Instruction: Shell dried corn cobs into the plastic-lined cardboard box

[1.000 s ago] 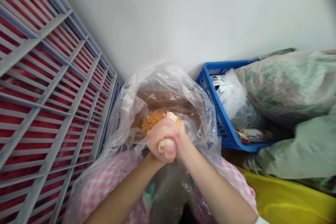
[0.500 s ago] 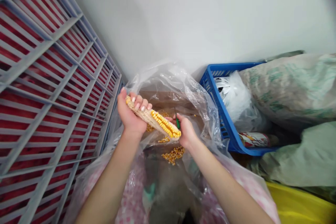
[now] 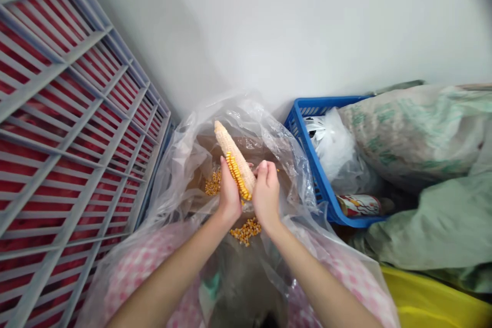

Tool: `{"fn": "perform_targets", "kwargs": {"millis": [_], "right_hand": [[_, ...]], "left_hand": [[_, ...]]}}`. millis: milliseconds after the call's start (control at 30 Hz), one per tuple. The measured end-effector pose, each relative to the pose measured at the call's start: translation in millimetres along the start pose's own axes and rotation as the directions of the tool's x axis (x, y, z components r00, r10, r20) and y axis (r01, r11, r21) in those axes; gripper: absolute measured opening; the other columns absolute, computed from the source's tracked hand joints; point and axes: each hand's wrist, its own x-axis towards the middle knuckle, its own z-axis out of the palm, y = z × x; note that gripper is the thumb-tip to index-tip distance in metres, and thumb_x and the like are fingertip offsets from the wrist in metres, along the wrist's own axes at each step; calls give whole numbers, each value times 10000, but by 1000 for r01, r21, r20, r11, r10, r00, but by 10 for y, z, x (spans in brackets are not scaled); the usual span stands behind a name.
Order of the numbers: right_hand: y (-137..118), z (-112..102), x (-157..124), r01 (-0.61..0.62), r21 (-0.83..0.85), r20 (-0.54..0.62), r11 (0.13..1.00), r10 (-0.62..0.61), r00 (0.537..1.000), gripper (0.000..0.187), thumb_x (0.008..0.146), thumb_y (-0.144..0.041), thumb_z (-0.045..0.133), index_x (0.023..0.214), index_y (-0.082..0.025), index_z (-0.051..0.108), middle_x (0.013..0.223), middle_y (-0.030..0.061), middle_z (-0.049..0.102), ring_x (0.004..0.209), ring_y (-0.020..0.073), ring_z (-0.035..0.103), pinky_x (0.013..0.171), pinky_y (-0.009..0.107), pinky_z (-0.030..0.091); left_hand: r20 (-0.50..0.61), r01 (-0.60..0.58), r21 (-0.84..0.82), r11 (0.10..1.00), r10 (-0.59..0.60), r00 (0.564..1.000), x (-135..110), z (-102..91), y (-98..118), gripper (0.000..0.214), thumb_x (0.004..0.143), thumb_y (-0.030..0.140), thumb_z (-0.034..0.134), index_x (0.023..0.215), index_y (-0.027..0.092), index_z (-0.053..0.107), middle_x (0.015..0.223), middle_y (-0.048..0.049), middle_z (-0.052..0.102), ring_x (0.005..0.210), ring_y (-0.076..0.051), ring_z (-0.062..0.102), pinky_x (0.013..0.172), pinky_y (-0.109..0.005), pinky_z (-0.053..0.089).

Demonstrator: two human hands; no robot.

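Note:
A partly shelled corn cob (image 3: 235, 151) slants over the opening of a clear plastic bag (image 3: 184, 148). Much of it is bare and pale, with a strip of yellow kernels left along its lower side. Wrapped around its lower part is my left hand (image 3: 229, 192). My right hand (image 3: 266, 192) is closed, pressed against the cob's lower right side. The thin green-handled tool it held half a second ago is hidden from view now. Loose corn kernels (image 3: 246, 231) lie in the bag below my hands, and more kernels (image 3: 213, 183) lie farther left.
A grey slatted plastic crate (image 3: 82, 164) with red contents stands close on the left. At right, a blue basket (image 3: 326, 189) holds white plastic bags (image 3: 332, 143), a can (image 3: 359, 204) and a stuffed sack (image 3: 411, 133). Yellow material (image 3: 430, 300) lies lower right; a white wall rises behind.
The cob has swung from tilting down rightward to a steeper slant, its bare tip now pointing away. My left hand moved from its far end to its lower part. The green-handled tool went out of sight.

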Motion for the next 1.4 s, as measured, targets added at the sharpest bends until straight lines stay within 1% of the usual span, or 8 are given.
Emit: {"fn": "perform_targets", "kwargs": {"millis": [100, 200, 333, 433, 600, 867, 1067, 1400], "right_hand": [[-6, 1, -18, 108, -73, 80, 991, -102, 992, 287, 876, -420, 312, 821, -204, 492, 788, 0, 569, 742, 124, 514, 702, 261, 363], [-63, -114, 147, 103, 35, -26, 994, -102, 994, 291, 848, -443, 368, 741, -200, 485, 733, -11, 545, 727, 114, 515, 718, 260, 388], [-190, -317, 464, -167, 544, 125, 822, 117, 985, 227, 797, -433, 461, 754, -212, 434, 867, -6, 606, 763, 118, 590, 670, 274, 469], [-240, -347, 568, -263, 623, 192, 737, 182, 964, 172, 821, -389, 429, 781, -223, 406, 726, -29, 614, 591, 109, 596, 540, 242, 478], [-183, -252, 585, -346, 582, 87, 736, 366, 926, 227, 863, -364, 296, 717, -207, 367, 431, -52, 497, 314, 88, 428, 361, 188, 375], [-114, -274, 588, -398, 611, 91, 684, 438, 894, 260, 865, -359, 283, 676, -201, 365, 397, -46, 476, 305, 87, 413, 346, 178, 349], [-279, -390, 614, -404, 650, 155, 643, 409, 899, 266, 881, -329, 299, 692, -186, 419, 476, -13, 546, 439, 109, 535, 394, 183, 398], [-326, -450, 656, -377, 728, 160, 573, 392, 906, 237, 875, -313, 272, 665, -212, 316, 369, -87, 372, 300, 67, 345, 354, 162, 312]], "left_hand": [[-37, -74, 70, 995, 77, 996, 51, -31, -32, 556, 788, 608, 291, 715, 141, 583, 589, -33, 607, 663, -172, 626, 619, -259, 471], [-31, -143, 276, 951, 157, 987, 110, -100, 38, 585, 753, 667, 290, 705, 154, 566, 562, -28, 589, 631, -179, 613, 597, -270, 461], [83, -261, 649, 715, 275, 958, 6, -110, -43, 607, 799, 635, 223, 740, 148, 580, 764, -87, 639, 782, -198, 597, 706, -292, 434], [236, -309, 769, 559, 201, 951, -157, -61, -236, 592, 850, 558, 160, 756, 150, 579, 826, -100, 640, 809, -198, 580, 747, -298, 408], [310, -262, 809, 526, -3, 951, -241, -51, -380, 599, 860, 527, 106, 727, 157, 558, 787, -92, 633, 776, -198, 566, 733, -299, 394], [307, -184, 810, 557, -134, 942, -153, -81, -332, 605, 830, 587, 135, 666, 157, 529, 653, -49, 579, 655, -174, 513, 643, -279, 370], [310, -287, 831, 477, 32, 950, -213, -53, -355, 552, 845, 564, 150, 623, 173, 469, 636, -28, 541, 654, -159, 497, 623, -265, 338], [518, -507, 779, 368, 79, 852, -144, -68, -266, 478, 862, 504, 220, 547, 181, 381, 565, 8, 477, 562, -118, 416, 547, -249, 258]]}}
